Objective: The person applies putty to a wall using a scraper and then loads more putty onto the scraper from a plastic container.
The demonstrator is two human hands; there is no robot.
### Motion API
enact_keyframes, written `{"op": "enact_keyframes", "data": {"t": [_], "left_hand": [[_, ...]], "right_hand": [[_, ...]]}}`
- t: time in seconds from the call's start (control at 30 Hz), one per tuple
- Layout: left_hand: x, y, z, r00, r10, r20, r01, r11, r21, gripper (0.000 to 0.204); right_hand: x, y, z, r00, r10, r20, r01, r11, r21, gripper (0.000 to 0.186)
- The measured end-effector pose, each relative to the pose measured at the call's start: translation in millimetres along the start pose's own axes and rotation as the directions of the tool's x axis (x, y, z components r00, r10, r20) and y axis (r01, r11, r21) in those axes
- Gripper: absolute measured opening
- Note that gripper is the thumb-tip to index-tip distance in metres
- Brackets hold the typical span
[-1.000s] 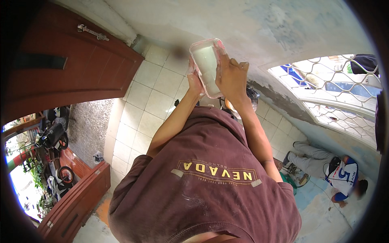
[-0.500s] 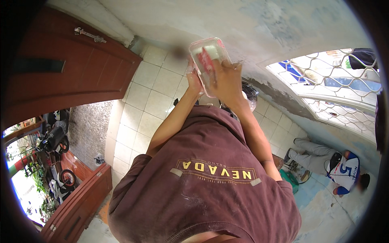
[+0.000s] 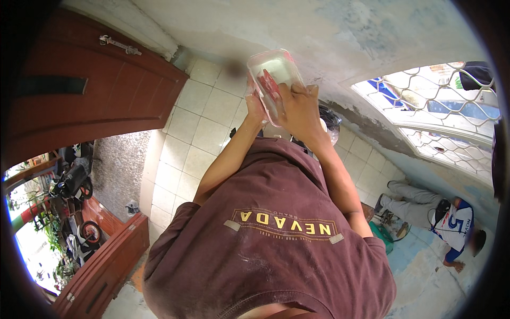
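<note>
A clear rectangular plastic tub (image 3: pixel 285 66) with a pinkish rim is held up before me, near the wall. Whitish paste lies inside and smears its walls. My left hand (image 3: pixel 255 108) wraps the tub's left side, its fingers partly hidden behind it. Over the tub's right side, my right hand (image 3: pixel 300 112) is closed on a red scraper (image 3: pixel 269 83) smeared with white. The scraper's blade end lies inside the tub against the left wall; the grip is mostly covered by my fingers.
A patchy plastered wall (image 3: pixel 329 32) rises ahead, with a grilled window (image 3: pixel 446 101) at right. The brown door (image 3: pixel 101 90) is at left. A dark bag-like thing (image 3: pixel 330 121) sits beyond my right wrist. At right a person (image 3: pixel 451 226) is low by a green container (image 3: pixel 381 236).
The scraper and my right hand, blurred before, are now nearly still in the tub, still held. At right, the other person's arm has stretched out, hand now near the floor.
</note>
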State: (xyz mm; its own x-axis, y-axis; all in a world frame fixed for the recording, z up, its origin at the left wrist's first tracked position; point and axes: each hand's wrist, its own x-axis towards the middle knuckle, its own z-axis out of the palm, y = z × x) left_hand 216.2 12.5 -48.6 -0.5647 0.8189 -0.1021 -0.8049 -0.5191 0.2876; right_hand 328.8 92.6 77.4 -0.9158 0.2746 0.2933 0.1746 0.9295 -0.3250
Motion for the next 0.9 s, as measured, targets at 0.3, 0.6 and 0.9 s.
{"op": "enact_keyframes", "data": {"t": [0.3,0.6,0.9], "left_hand": [[-9,0,27,0.996,0.046,-0.071,-0.037,0.991,0.13,0.066],[-10,6,31,1.0,0.003,-0.014,-0.002,0.999,0.036,0.067],[-10,14,-6,0.999,-0.042,0.016,0.043,0.999,-0.023,0.068]], "right_hand": [[5,-2,12,0.995,0.005,-0.104,-0.009,0.999,-0.035,0.022],[8,-3,-4,0.991,0.103,-0.082,-0.106,0.994,-0.03,0.014],[6,-11,-8,0.999,0.004,-0.051,-0.004,1.0,-0.005,0.012]]}}
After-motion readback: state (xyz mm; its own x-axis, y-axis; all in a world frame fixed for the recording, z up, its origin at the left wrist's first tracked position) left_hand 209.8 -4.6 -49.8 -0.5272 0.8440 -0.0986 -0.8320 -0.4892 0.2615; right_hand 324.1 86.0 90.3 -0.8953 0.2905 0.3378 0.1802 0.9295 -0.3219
